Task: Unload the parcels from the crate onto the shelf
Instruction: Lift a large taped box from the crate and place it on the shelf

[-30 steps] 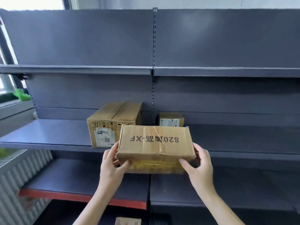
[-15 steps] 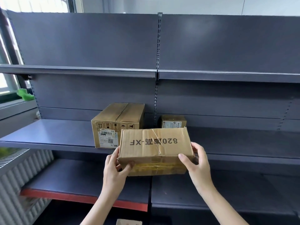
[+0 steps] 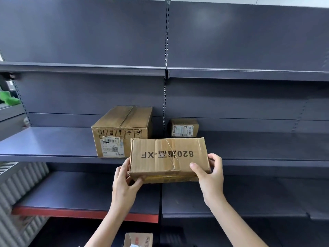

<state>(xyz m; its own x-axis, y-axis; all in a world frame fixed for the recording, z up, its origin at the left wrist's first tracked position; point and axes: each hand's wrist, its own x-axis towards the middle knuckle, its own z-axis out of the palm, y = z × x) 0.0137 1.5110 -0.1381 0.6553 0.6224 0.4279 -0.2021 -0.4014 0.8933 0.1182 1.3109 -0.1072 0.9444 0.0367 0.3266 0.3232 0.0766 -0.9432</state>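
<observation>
Parcel, a creased brown cardboard box (image 3: 169,157), is gripped at both ends by left hand (image 3: 124,179) and right hand (image 3: 211,175); advise keeping it level and sliding it fully onto the grey metal shelf (image 3: 258,148).

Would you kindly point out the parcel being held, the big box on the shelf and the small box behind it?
Held parcel (image 3: 169,155): head view, on its printed top face.
Big box (image 3: 122,117): head view, on its taped top.
Small box (image 3: 184,128): head view, on its front label.

held parcel (image 3: 169,157) before the shelf (image 3: 53,145), large box (image 3: 122,131) left of small box (image 3: 184,128).
</observation>
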